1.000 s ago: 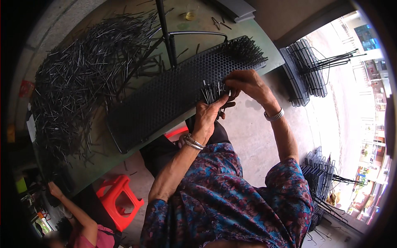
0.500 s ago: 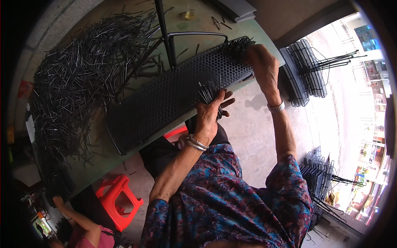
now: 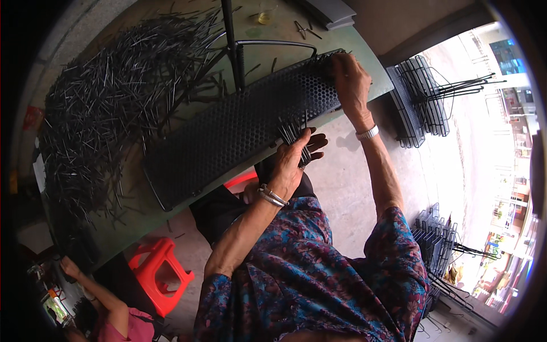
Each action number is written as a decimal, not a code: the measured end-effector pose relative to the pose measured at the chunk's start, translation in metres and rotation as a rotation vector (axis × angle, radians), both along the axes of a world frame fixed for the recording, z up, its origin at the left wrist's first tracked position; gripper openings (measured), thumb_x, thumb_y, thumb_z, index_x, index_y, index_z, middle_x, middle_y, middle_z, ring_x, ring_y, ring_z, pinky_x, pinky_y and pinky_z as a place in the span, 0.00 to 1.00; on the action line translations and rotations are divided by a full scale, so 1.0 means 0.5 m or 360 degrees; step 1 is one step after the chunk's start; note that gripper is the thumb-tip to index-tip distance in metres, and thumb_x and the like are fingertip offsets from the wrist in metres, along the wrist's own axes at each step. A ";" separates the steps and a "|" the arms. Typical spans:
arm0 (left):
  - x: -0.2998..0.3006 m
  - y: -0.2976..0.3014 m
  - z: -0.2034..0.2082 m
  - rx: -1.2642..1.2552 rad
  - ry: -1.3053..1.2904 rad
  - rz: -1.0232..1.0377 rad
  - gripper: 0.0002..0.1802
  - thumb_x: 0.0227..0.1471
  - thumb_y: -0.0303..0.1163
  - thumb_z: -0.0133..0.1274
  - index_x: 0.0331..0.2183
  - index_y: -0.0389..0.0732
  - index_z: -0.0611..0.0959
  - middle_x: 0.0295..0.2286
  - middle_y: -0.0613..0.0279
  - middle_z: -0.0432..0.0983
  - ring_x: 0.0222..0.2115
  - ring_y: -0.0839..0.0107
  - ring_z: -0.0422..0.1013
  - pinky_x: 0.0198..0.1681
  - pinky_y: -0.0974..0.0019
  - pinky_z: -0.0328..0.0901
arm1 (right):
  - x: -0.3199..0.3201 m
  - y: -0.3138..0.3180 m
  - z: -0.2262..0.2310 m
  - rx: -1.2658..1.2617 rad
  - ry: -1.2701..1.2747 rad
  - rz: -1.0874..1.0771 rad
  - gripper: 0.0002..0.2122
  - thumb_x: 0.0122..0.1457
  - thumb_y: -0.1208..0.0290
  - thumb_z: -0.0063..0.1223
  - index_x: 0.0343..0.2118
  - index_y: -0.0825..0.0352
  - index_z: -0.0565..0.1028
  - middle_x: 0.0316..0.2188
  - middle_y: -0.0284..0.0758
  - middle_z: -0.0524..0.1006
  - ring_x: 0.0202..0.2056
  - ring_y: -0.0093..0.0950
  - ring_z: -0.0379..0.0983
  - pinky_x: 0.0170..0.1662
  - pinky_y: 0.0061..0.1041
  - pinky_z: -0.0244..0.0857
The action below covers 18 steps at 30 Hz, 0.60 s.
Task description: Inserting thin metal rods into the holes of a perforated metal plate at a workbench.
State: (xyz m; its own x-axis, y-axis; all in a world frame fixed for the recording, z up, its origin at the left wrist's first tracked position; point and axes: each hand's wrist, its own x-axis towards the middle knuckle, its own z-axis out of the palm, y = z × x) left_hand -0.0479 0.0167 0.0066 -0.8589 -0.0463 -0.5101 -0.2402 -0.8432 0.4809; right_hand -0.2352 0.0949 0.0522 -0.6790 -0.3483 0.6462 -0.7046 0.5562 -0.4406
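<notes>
My left hand (image 3: pixel 292 157) is closed around a bundle of thin black strips (image 3: pixel 292 132), thumb on top and some fingers stretched beyond it. It is over the near edge of a long black panel (image 3: pixel 228 131) full of small round holes. At the panel's far right end, my right hand (image 3: pixel 352 84) reaches down with its fingertips pinched together. Black strips (image 3: pixel 323 60) crowd that end beside the fingers, and whatever the pinch holds is hidden. A large heap of similar loose black strips (image 3: pixel 125 85) covers the left of the green table (image 3: pixel 134 228).
A black metal post (image 3: pixel 231 45) with a curved bar rises behind the panel. A glass (image 3: pixel 264 17) and a small metal tool (image 3: pixel 305 28) lie farther back. Black wire racks (image 3: pixel 424 94) stand right. A red stool (image 3: pixel 162 276) and a co-worker's arm (image 3: pixel 94 288) are lower left.
My right hand has shifted slightly left and up along the panel's end. My left hand keeps its bundle, almost unmoved. The co-worker's hand has moved a little left and up.
</notes>
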 end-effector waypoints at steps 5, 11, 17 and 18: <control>0.000 0.003 -0.002 0.0046 0.0007 0.0057 0.14 0.56 0.38 0.54 0.40 0.39 0.77 0.36 0.52 0.79 0.38 0.62 0.77 0.40 0.61 0.71 | 0.005 -0.001 0.018 -0.0004 -0.0138 0.0091 0.04 0.58 0.75 0.50 0.33 0.69 0.73 0.25 0.43 0.76 0.26 0.40 0.75 0.31 0.33 0.68; 0.000 0.009 -0.006 0.0083 -0.0001 0.0099 0.12 0.56 0.37 0.54 0.37 0.38 0.78 0.36 0.51 0.79 0.38 0.59 0.77 0.41 0.57 0.71 | -0.022 0.008 0.017 0.0027 -0.0122 0.0233 0.05 0.58 0.76 0.50 0.35 0.69 0.75 0.27 0.42 0.77 0.27 0.36 0.77 0.32 0.29 0.69; 0.005 0.002 -0.006 0.0031 -0.0040 0.0064 0.14 0.56 0.38 0.54 0.38 0.38 0.77 0.36 0.52 0.79 0.36 0.61 0.77 0.40 0.59 0.72 | -0.034 0.005 0.023 0.0095 -0.0127 0.0315 0.05 0.57 0.76 0.49 0.35 0.68 0.75 0.28 0.42 0.77 0.29 0.37 0.76 0.34 0.30 0.69; 0.005 0.001 -0.002 0.0017 -0.0059 0.0046 0.14 0.56 0.39 0.53 0.39 0.38 0.77 0.35 0.51 0.79 0.36 0.61 0.77 0.39 0.60 0.73 | -0.033 0.007 0.025 0.0120 -0.0143 0.0323 0.05 0.57 0.75 0.49 0.34 0.68 0.75 0.29 0.43 0.77 0.31 0.43 0.75 0.35 0.33 0.69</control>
